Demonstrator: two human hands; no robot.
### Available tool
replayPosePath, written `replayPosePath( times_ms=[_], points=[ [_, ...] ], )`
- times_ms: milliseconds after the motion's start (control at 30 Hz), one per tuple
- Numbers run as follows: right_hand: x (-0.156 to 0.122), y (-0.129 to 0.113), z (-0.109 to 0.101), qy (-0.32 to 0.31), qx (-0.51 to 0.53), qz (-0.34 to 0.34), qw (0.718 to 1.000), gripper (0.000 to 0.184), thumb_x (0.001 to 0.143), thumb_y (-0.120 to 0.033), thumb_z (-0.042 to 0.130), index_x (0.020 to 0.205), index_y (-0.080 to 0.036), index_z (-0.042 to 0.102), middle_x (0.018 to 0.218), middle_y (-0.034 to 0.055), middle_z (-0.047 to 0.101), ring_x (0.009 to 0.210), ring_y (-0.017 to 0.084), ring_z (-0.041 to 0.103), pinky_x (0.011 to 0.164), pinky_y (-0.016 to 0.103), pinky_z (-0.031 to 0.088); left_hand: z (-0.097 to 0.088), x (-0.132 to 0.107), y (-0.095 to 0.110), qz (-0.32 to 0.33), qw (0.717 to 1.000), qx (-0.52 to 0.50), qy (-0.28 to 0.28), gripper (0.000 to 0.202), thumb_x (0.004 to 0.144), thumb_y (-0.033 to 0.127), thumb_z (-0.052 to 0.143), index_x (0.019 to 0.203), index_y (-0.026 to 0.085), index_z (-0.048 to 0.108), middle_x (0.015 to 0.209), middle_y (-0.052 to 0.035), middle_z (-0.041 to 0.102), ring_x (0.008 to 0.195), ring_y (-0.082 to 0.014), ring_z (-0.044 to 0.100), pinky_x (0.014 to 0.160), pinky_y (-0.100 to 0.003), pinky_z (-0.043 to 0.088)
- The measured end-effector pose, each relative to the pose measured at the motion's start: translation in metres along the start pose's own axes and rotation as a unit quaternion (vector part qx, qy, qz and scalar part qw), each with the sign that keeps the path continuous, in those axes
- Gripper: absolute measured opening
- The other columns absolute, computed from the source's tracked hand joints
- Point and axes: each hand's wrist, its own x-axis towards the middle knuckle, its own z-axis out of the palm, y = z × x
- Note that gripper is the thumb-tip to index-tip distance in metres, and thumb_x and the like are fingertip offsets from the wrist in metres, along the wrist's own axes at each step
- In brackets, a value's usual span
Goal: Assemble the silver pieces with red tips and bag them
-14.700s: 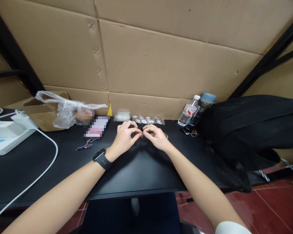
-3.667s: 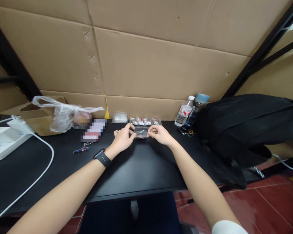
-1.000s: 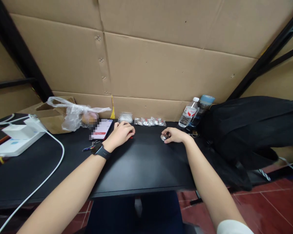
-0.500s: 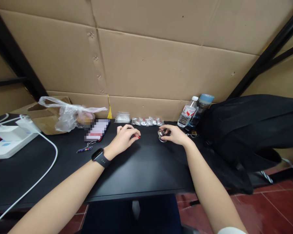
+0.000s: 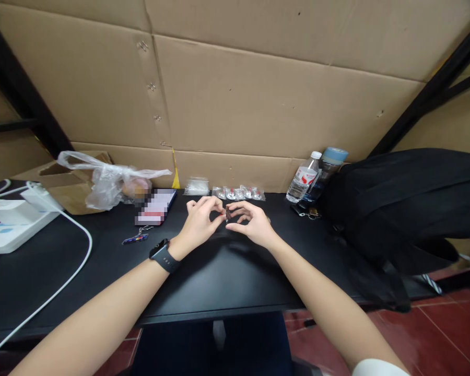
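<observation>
My right hand (image 5: 254,224) pinches a small shiny round disc (image 5: 227,215) by its edge, between thumb and fingers. The disc stands upright and shows almost edge-on. Close against it is my left hand (image 5: 199,222), thumb and fingertips pinched on a small red piece, now mostly hidden by the fingers. Whether the red piece touches the disc I cannot tell. Both hands are just above the black table (image 5: 219,282). Behind them lie several clear packets (image 5: 238,193) with round silvery and red things inside, beside a stack of clear plastic bags (image 5: 196,186).
Left of my hands are a phone (image 5: 156,206) with a charm, a knotted plastic bag (image 5: 109,183), a cardboard box (image 5: 70,188) and a white power strip (image 5: 15,224) with a cable. At right stand a water bottle (image 5: 303,177), a blue-lidded bottle (image 5: 332,159) and a black backpack (image 5: 407,203).
My right hand has moved left with the disc, up to my left hand. The disc has turned edge-on. My left hand has stayed nearly in place with the red piece.
</observation>
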Motion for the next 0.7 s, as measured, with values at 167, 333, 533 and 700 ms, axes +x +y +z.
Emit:
replayPosePath(
  times_ms=[167,333,533,700],
  points=[
    [0.000,0.000,0.000,-0.003,0.026,0.001,1.000,0.045,0.068,-0.036,0.090,0.105,-0.024,0.068,0.127,0.0085,0.069,0.097,0.021,0.073,0.071,0.030,0.058,-0.002,-0.001,0.004,0.006,1.000,-0.002,0.018,0.013,0.089,0.022,0.065,0.096,0.022,0.054,0.099,0.0010,0.073,0.101,-0.0209,0.064,0.085,-0.036,0.027],
    [0.000,0.004,0.004,0.000,0.057,0.014,0.998,0.041,0.067,-0.035,0.090,0.097,-0.023,0.064,0.128,0.0088,0.068,0.097,0.021,0.072,0.072,0.030,0.058,0.000,-0.003,0.008,0.014,0.999,0.020,0.037,0.015,0.085,0.018,0.065,0.095,0.022,0.054,0.097,0.0010,0.072,0.099,-0.0208,0.064,0.084,-0.037,0.027],
    [0.001,0.000,0.000,-0.019,0.019,0.019,0.999,0.036,0.074,-0.040,0.085,0.097,-0.022,0.063,0.125,0.0084,0.065,0.103,0.022,0.070,0.072,0.028,0.057,0.000,-0.004,0.009,0.036,0.997,0.056,0.048,0.013,0.087,0.019,0.066,0.096,0.022,0.057,0.100,-0.0020,0.072,0.100,-0.0216,0.064,0.084,-0.038,0.027],
    [0.002,-0.005,-0.012,-0.047,-0.139,-0.026,0.989,0.020,0.096,-0.040,0.062,0.096,-0.021,0.069,0.127,0.0103,0.061,0.115,0.022,0.062,0.085,0.034,0.055,0.001,-0.004,0.009,0.035,0.996,0.058,0.050,0.012,0.089,0.023,0.066,0.097,0.021,0.058,0.100,-0.0030,0.072,0.103,-0.0233,0.063,0.085,-0.039,0.028]
  ],
)
